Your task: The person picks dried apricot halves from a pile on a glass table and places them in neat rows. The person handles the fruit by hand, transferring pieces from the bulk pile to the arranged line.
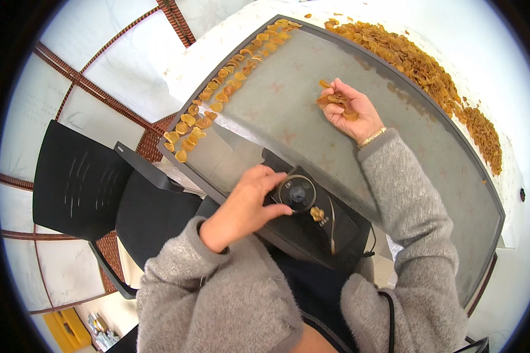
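Observation:
My right hand (354, 109), with a gold-coloured band at its wrist, is raised over the mesh-covered screen frame (277, 88). Its fingers close around a few thin amber-brown dried slices (335, 99). Lower down, my left hand (250, 203) has thumb and fingers curved around the edge of a round black disc (297, 193) with a metal rim. That disc lies on a flat black case (341, 226) in front of my body. A small gold flower-shaped piece (317, 214) sits beside the disc. Similar slices (221, 97) lie in rows along the frame's left side.
A long heap of dried slices (394, 53) lies on the white cloth (229, 29) beyond the frame's dark far edge. At the left stands a black office chair (82, 182) on a tiled floor (65, 267). A yellow case (66, 329) is at the lower left.

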Demonstrator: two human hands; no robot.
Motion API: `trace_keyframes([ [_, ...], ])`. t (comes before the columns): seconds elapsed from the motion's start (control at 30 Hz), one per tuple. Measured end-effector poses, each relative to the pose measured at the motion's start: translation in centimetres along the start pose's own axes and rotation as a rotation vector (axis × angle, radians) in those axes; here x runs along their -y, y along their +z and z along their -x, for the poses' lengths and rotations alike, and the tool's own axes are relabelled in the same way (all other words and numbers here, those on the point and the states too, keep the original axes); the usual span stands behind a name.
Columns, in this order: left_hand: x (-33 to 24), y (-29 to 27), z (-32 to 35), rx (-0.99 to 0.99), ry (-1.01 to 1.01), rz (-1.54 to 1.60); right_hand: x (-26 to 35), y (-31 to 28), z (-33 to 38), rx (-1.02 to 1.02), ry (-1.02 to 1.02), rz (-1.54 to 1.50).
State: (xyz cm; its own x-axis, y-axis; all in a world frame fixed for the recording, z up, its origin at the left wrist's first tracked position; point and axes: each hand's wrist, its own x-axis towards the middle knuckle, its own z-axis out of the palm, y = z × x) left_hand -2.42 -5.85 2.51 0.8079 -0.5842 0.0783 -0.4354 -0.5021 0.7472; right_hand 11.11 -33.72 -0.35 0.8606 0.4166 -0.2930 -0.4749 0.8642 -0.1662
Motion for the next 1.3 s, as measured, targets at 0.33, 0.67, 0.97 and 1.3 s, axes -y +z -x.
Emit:
trace_keyframes([
  [0.33,-2.0,-1.3,-3.4,-0.075,0.060,0.057,-2.9,0.4,0.9,0.009,0.149,0.046],
  [0.67,0.5,-0.7,-11.4,-0.203,-0.096,0.319,-3.5,0.5,1.0,0.053,0.127,0.039],
  [0.97,1.8,-6.2,-7.5,-0.200,0.011,0.018,-2.0,0.1,1.0,0.043,0.114,-0.069],
  [1.3,6.4,-10.8,0.7,-0.040,-0.014,-0.254,-2.3,0.3,1.1,0.040,0.098,0.041],
])
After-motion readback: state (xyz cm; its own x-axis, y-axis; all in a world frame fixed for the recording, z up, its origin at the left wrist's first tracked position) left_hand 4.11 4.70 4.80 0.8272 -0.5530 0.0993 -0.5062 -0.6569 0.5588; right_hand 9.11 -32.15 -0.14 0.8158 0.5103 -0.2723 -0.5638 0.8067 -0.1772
